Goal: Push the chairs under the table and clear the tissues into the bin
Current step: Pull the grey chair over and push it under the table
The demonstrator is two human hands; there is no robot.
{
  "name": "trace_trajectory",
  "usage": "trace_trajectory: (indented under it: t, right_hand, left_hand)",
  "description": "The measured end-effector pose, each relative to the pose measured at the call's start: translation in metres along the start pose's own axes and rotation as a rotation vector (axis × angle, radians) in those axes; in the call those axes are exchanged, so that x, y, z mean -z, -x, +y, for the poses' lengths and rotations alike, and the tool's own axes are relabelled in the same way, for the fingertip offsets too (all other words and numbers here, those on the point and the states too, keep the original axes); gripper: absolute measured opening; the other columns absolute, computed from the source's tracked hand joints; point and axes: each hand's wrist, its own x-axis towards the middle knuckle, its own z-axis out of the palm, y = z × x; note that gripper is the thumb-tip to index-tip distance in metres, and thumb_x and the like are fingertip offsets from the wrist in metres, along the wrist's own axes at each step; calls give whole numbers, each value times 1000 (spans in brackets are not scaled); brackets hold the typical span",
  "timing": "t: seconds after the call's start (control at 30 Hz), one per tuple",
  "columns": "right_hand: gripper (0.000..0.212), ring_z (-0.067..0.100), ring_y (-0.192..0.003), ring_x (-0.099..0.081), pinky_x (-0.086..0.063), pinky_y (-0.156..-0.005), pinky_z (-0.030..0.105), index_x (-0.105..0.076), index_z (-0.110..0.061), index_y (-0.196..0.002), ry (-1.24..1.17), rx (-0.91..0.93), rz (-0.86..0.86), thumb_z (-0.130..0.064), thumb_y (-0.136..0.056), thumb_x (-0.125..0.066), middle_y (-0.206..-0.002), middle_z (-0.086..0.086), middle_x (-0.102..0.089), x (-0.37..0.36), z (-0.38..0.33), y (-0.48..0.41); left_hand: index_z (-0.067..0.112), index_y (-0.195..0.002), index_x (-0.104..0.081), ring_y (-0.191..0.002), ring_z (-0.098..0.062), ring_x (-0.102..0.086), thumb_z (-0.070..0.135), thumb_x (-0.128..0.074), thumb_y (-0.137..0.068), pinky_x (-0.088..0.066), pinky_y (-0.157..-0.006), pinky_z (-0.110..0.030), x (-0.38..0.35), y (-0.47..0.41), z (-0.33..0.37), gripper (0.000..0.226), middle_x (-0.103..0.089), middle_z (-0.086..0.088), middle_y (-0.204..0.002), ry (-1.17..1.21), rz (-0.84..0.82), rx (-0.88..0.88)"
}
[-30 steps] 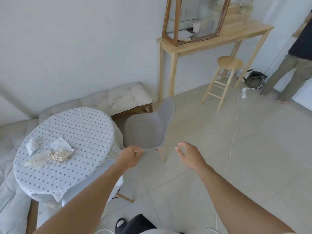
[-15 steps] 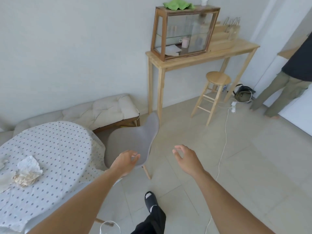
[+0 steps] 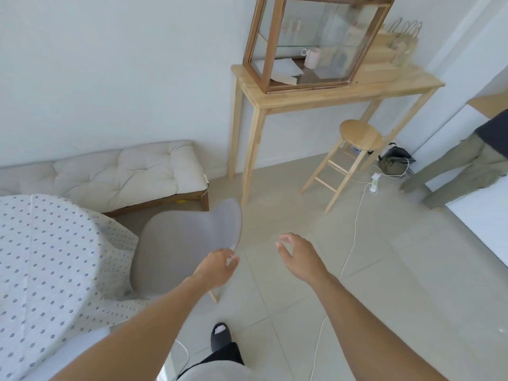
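Item: grey chair [image 3: 181,243], 1 in view, standing on the tiled floor [image 3: 384,270] at about 10 o'clock from the wearer's foot [image 3: 220,335], its seat side turned toward the round worktop [image 3: 46,259] with the dotted cloth and its backrest facing out toward the room at roughly 2 o'clock. Long axis of the shell runs from the 7 o'clock corner up to the 1 o'clock tip of the backrest; 1 wooden leg shows below it at 5 o'clock. The seat edge sits just beside the hanging cloth, partly tucked, not fully under. Step in hand, by judgement: the chair-pushing part of the task, at the reach-and-contact stage. Left hand [image 3: 217,270]: fingers loosely curled, tips at or touching the lower rim of the backrest; whether it actually grips the rim cannot be told because of blur. Right hand [image 3: 298,255]: spread, fingers curved, empty, in the air well apart from the chair at 3 o'clock of the left hand. Next move likely calls for both hands to seat on the backrest edge and press toward 9 o'clock, along the floor, keeping the legs sliding rather than tipping and the cloth from bunching under the seat. Tissues and bin: not in view here, so that part appears not yet begun. A white cable [image 3: 354,235] lies on the floor at 3 o'clock, clear of the chair's path.
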Motion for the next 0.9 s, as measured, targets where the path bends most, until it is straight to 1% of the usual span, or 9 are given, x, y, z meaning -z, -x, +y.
trace_trajectory:
  t: [0.17, 0.37, 0.57, 0.73, 0.8, 0.9]
  right_hand:
    - [46, 18, -131, -56, -45, -110, 39, -62, -21, -136, 26, 37, -61, -50, -102, -50, -137, -2, -64, 4, -14, -64]
    - [43, 20, -132, -55, -44, -110, 39, -62, -21, -135, 68, 102, -153, -48, -104, -50, -138, -1, -64, -4, -27, -129]
    - [39, 17, -128, -54, -45, -106, 36, -62, -24, -133, 131, 217, -298, -46, -106, -46, -135, -4, -62, -17, -42, -194]
    - [32, 18, -124, -57, -46, -102, 35, -65, -26, -126, 188, 352, -450, -44, -104, -48, -129, -5, -64, -32, -51, -267]
    - [34, 19, -127, -56, -45, -105, 36, -63, -24, -130, 236, 403, -535, -42, -105, -49, -132, -3, -63, -36, -55, -296]
    - [43, 22, -133, -51, -43, -110, 41, -57, -21, -140, 394, 480, -713, -45, -105, -48, -142, 0, -58, -44, -63, -327]
  left_hand:
    - [17, -142, -57, -129, -26, -59, 49, -40, -107, -47, -108, -39, 13, -31, -4, 50, -61, -5, -143, -37, -22, 25]
    - [17, -143, -57, -130, -25, -60, 45, -45, -104, -45, -108, -34, 31, -69, -19, 50, -62, -3, -144, 19, 1, 118]
    - [18, -145, -55, -128, -26, -61, 45, -46, -105, -46, -110, -38, 43, -102, -24, 49, -63, -2, -143, 80, 18, 212]
    - [21, -143, -57, -124, -23, -64, 49, -45, -104, -50, -106, -38, 54, -133, -29, 50, -64, 1, -141, 192, 66, 335]
    - [21, -143, -57, -122, -23, -65, 48, -45, -104, -51, -105, -37, 58, -141, -27, 49, -65, 2, -141, 256, 113, 413]
    - [20, -140, -61, -124, -22, -64, 44, -46, -105, -48, -106, -35, 59, -146, -16, 45, -67, 0, -138, 333, 175, 530]
